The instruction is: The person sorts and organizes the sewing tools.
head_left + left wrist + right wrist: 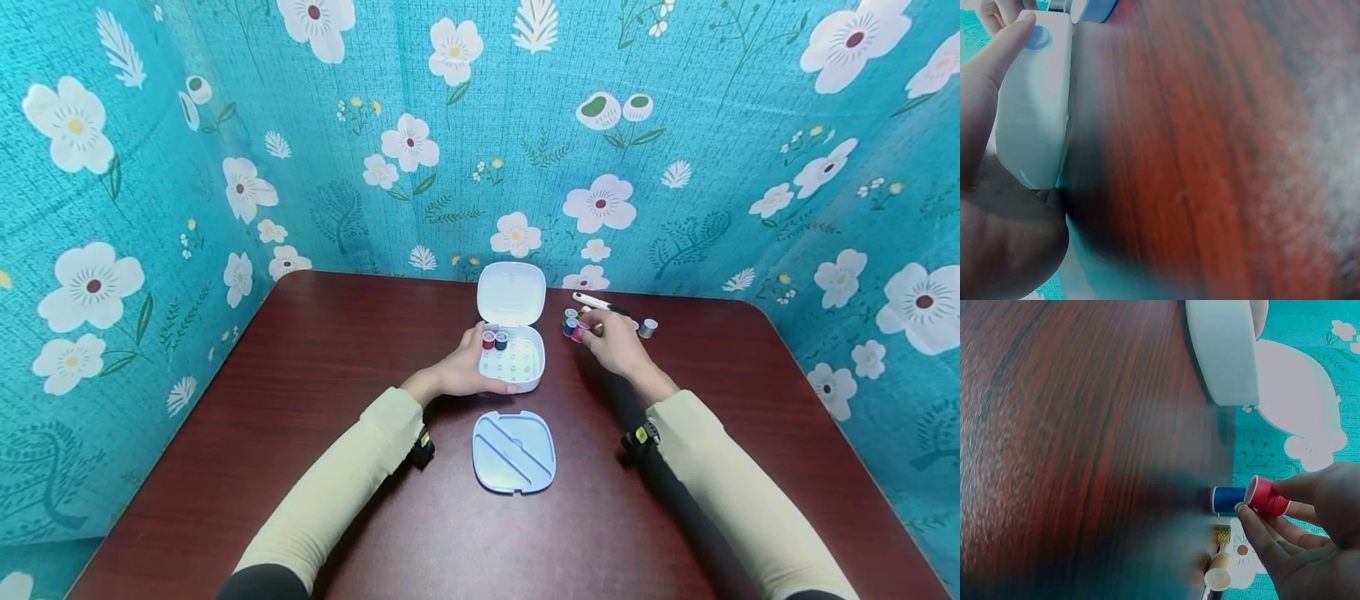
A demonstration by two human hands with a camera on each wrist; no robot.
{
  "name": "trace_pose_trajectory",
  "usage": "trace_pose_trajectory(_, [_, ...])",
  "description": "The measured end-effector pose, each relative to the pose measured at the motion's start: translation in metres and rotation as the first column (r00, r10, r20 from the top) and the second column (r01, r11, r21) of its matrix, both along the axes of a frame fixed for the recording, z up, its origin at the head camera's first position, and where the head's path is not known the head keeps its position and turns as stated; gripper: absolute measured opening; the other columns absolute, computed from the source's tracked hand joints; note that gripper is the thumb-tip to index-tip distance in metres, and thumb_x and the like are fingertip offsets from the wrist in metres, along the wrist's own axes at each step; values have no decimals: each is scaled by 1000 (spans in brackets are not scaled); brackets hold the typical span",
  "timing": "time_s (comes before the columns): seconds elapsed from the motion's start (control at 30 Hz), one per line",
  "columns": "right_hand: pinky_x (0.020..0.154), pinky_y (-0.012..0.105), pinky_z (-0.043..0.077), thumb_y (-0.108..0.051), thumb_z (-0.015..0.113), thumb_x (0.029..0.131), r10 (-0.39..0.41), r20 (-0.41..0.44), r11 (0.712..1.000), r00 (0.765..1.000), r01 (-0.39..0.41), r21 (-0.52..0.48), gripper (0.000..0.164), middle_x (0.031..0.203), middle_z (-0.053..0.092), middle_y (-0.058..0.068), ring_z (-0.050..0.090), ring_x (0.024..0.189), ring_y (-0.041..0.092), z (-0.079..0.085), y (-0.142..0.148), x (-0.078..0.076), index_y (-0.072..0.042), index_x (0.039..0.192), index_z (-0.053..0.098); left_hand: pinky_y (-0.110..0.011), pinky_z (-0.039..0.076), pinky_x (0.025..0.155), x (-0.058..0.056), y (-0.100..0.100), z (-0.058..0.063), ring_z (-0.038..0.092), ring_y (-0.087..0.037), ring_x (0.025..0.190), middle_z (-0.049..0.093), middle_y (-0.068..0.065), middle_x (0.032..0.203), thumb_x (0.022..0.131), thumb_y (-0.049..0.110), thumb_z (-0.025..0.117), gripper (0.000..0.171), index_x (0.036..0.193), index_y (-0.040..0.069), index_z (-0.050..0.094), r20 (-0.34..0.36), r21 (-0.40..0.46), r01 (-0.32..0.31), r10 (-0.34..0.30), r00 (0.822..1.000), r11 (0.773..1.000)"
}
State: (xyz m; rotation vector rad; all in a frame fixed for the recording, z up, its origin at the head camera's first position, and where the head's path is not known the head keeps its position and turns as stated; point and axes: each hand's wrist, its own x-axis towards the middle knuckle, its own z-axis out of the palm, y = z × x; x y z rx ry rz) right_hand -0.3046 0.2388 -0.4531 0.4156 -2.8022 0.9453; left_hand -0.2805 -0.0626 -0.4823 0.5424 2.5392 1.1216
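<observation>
A white sewing box [529, 382] stands with its hinged lid [512, 293] raised. My left hand [461, 372] holds it from the left, thumb along the front wall and fingers at the far left side. In the box's pegged base, a red thread spool [488, 340] and a dark thread spool [502, 340] stand side by side at the back left. To the right, my right hand [619, 344] pinches a pink thread spool [1268, 497] between thumb and fingertips. It is tilted, close beside a blue thread spool [1230, 499].
Several more spools cluster around the right hand, including a beige one [1217, 579] and a grey one [648, 327]. Behind them lies a white-and-black handled tool [592, 301]. A light blue ridged tray [531, 442] rests in front of the box. A floral curtain [465, 208] borders the table.
</observation>
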Motion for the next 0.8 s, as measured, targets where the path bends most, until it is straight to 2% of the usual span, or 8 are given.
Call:
trace_pose_trajectory(0.17, [67, 36, 53, -5, 67, 97, 4, -13, 1000, 1000, -4, -17, 25, 107, 71, 22, 63, 80, 30, 0, -4, 1, 6, 119, 69, -43, 35, 115, -1, 1, -1, 31, -26, 142, 14, -11, 161, 73, 55, 88, 134, 162, 14, -3, 9, -12, -3, 3, 1000, 1000])
trace_pose_trajectory(0.33, [76, 44, 55, -4, 66, 98, 10, -2, 1000, 1000, -10, -25, 25, 111, 70, 24, 65, 89, 33, 0, -7, 2, 7, 120, 69, -42, 36, 114, -2, 1, -3, 32, -25, 141, 14, -10, 160, 74, 55, 86, 131, 162, 16, -3, 7, -30, -1, 1, 1000, 1000])
trace_pose_trajectory(0.47, [80, 48, 55, -5, 66, 98, 10, -3, 1000, 1000, -10, -26, 24, 110, 71, 23, 66, 92, 33, 0, -9, 3, 7, 119, 69, -45, 36, 114, 1, 0, 0, 33, -27, 140, 16, -12, 160, 73, 54, 88, 132, 162, 14, -1, 4, 0, -1, 1, 1000, 1000])
trace_pose_trajectory(0.8, [74, 41, 53, -8, 66, 99, 29, -6, 999, 1000, -29, -21, 22, 103, 72, 19, 64, 84, 29, 5, -14, 4, 4, 117, 70, -44, 33, 117, 0, -1, 1, 28, -27, 145, 10, -11, 164, 73, 56, 88, 137, 163, 12, -6, 25, 6, -4, 4, 1000, 1000])
